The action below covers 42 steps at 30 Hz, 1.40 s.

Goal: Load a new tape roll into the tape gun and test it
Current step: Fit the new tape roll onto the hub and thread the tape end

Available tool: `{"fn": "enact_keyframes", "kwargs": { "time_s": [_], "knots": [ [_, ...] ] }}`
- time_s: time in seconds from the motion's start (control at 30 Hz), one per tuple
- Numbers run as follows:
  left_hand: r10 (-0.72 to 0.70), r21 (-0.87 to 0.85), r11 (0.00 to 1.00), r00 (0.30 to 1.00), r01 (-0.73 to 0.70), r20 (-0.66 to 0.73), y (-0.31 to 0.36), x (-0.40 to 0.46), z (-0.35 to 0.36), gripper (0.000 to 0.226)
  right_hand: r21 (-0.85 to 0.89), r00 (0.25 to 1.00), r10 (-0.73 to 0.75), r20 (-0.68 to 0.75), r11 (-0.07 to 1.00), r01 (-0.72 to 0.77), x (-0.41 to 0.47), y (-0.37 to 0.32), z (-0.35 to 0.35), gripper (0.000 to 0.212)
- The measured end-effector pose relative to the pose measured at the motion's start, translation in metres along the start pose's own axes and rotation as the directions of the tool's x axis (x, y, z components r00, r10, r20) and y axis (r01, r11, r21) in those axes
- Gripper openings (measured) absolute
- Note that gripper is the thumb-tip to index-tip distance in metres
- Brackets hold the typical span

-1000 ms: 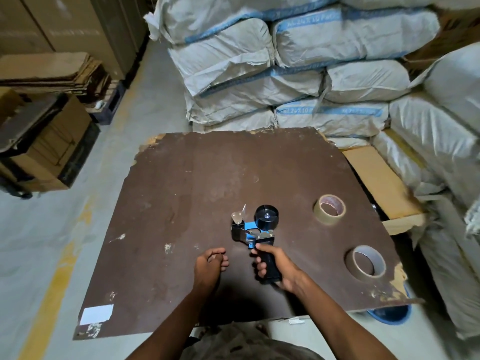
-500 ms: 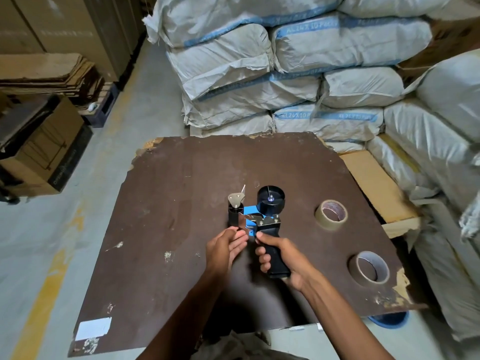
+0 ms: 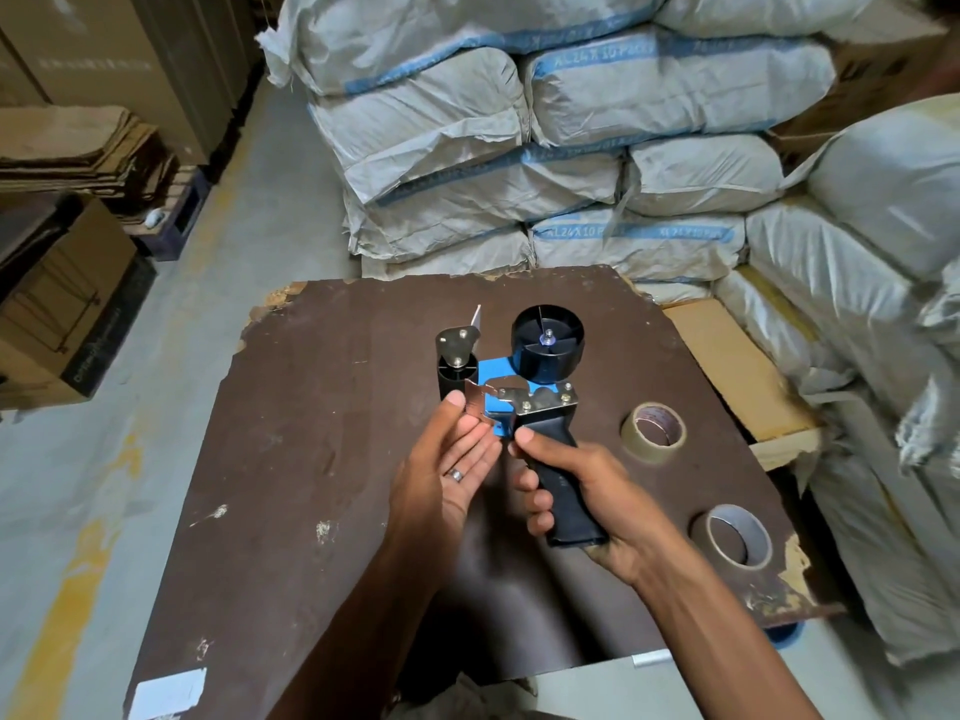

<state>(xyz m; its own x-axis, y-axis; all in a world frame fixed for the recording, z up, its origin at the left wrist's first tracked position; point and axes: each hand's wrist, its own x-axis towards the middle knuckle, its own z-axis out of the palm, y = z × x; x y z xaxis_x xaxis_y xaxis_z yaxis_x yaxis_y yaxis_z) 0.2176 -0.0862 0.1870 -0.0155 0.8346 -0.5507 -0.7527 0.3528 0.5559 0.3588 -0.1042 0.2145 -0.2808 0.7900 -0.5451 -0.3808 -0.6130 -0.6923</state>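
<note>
Head view: stacked grey sacks [image 3: 519, 163] fill the background, cardboard boxes [image 3: 57, 314] sit on the floor to the left. Dark brown bench [image 3: 291, 459] takes up the middle, chipped at its edges, white label [image 3: 169, 699] at the near-left corner.

Tape gun [image 3: 519, 387] is held up above the bench, handle down. Right hand [image 3: 576, 491] is wrapped round the black handle, fingers curled tight. Black spool hub [image 3: 548, 343] at the top is bare (no roll on it). Blue frame plate shows between the hub and the black front roller [image 3: 454, 376], with a metal flap above that roller.

Left hand [image 3: 447, 459] is open, palm up, fingers fairly straight; thumb tip rests at the thin metal tab near the roller, fingers lie just under the frame. It grips nothing that I can see. Ring on one finger.

Two tape rolls lie flat on the bench right of the hands: tan roll [image 3: 653, 431] farther away, whitish roll [image 3: 731, 532] nearer, near the right edge. Neither is touched; both well apart from the gun.

Step, as judged: gun picked up and being inspected or steadied, loading not yet begun. Next move likely calls for the left hand to leave the gun, cross to a roll, then seat its core squarely over the hub, tape end feeding toward the roller, sticky side oriented correctly (can't tell which way from here). Right-hand grip should hold steady meanwhile.
</note>
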Motion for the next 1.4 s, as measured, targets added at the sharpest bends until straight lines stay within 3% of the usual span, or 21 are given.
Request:
{"fn": "enact_keyframes", "kwargs": {
  "time_s": [0.13, 0.33, 0.47, 0.7, 1.07, 1.27, 1.4],
  "knots": [
    [0.022, 0.063, 0.998, 1.0, -0.024, 0.022, 0.006, -0.006, 0.008, 0.064, -0.005, 1.0, -0.023, 0.003, 1.0, 0.023, -0.006, -0.005, 0.008, 0.028],
    [0.047, 0.132, 0.99, 0.999, -0.049, 0.018, 0.008, -0.01, 0.018, 0.042, -0.047, 0.998, -0.058, -0.013, 0.997, 0.057, -0.011, -0.002, 0.015, 0.019],
    [0.037, 0.146, 0.989, 0.999, -0.038, 0.007, 0.01, -0.01, 0.02, 0.029, -0.044, 0.998, -0.06, -0.006, 0.997, 0.06, -0.013, -0.002, 0.015, 0.025],
    [0.043, 0.134, 0.99, 0.999, -0.041, -0.013, 0.009, -0.009, 0.02, 0.034, -0.057, 0.996, -0.084, -0.037, 0.995, 0.082, -0.013, 0.002, 0.014, 0.014],
    [0.028, 0.173, 0.985, 0.998, -0.019, -0.048, 0.007, -0.007, 0.021, 0.052, -0.033, 0.994, -0.082, -0.068, 0.996, 0.08, -0.012, 0.004, 0.013, 0.016],
    [0.019, 0.192, 0.981, 0.998, -0.007, -0.062, 0.004, -0.006, 0.02, 0.046, -0.01, 0.995, -0.074, -0.073, 0.997, 0.073, -0.009, 0.006, 0.012, 0.013],
    [0.021, 0.195, 0.981, 0.998, -0.01, -0.056, 0.0, -0.004, 0.018, 0.066, -0.012, 0.993, -0.089, -0.082, 0.996, 0.088, -0.008, 0.009, 0.011, 0.013]
  ]
}}
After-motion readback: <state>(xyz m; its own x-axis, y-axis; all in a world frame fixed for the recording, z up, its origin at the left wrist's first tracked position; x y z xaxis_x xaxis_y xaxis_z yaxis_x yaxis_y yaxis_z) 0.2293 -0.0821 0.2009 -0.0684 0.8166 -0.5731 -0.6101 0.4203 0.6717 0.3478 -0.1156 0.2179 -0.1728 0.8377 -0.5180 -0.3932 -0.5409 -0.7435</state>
